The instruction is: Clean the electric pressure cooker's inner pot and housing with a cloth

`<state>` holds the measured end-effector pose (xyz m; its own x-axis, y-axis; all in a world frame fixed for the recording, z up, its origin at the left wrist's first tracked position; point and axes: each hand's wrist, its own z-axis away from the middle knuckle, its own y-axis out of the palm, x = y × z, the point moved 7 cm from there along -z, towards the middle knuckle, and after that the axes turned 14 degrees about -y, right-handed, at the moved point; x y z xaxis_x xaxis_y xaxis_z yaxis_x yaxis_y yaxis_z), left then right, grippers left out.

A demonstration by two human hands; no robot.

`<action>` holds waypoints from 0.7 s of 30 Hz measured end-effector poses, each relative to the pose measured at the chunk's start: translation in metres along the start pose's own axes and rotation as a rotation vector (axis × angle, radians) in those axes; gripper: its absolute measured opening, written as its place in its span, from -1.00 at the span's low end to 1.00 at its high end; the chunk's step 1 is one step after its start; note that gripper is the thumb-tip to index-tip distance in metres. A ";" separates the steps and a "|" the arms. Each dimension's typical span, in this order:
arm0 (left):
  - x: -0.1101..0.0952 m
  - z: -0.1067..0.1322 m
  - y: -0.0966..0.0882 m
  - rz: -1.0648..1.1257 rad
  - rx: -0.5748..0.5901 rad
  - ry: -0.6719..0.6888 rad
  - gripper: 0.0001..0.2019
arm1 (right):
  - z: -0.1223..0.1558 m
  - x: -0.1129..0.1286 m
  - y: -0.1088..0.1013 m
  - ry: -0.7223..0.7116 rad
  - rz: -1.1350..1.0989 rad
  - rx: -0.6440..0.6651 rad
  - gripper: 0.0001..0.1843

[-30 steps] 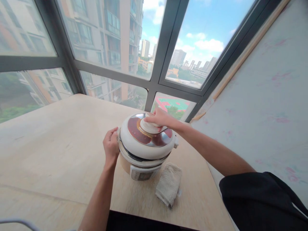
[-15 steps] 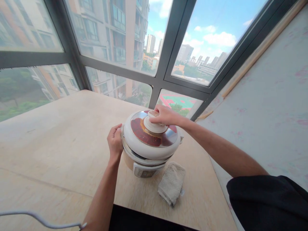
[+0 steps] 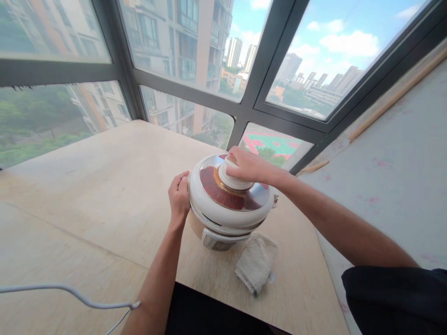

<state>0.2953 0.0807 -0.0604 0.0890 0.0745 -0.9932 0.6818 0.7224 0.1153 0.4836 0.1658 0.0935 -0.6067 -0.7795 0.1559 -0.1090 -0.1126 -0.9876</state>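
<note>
An electric pressure cooker (image 3: pixel 197 226) in white and beige stands on the wooden surface, its control panel (image 3: pixel 218 240) facing me. On top sits its domed white lid (image 3: pixel 223 215), with a shiny, dark red patterned centre. A thin dark gap shows between lid and body along the front. My right hand (image 3: pixel 249 165) is closed around the lid's white knob (image 3: pixel 233 180). At the cooker's left side, my left hand (image 3: pixel 179 193) is closed on the rim area; the handle it seems to grip is hidden by the fingers.
A folded grey-beige cloth (image 3: pixel 256 264) lies just in front of the cooker, to the right. A white cable (image 3: pixel 80 295) crosses at lower left. Grey-framed windows (image 3: pixel 240 114) stand behind, and a papered wall (image 3: pixel 384 195) runs along the right.
The view has shifted, so the whole scene sits further right. The dark gap under the lid's front looks narrower. Both hands keep their grip.
</note>
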 end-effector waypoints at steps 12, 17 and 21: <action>-0.003 0.002 0.000 -0.044 0.022 0.061 -0.62 | 0.007 0.001 0.002 -0.084 0.049 -0.107 -0.70; -0.003 0.002 0.000 -0.015 0.026 0.066 -0.64 | 0.012 0.004 0.003 -0.142 -0.014 -0.130 -0.73; 0.000 0.002 0.001 0.006 0.020 0.049 -0.64 | 0.008 0.009 0.008 -0.110 0.023 -0.025 -0.70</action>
<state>0.2972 0.0796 -0.0600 0.0577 0.1123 -0.9920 0.6962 0.7077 0.1207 0.4834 0.1525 0.0872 -0.5192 -0.8449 0.1289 -0.1164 -0.0795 -0.9900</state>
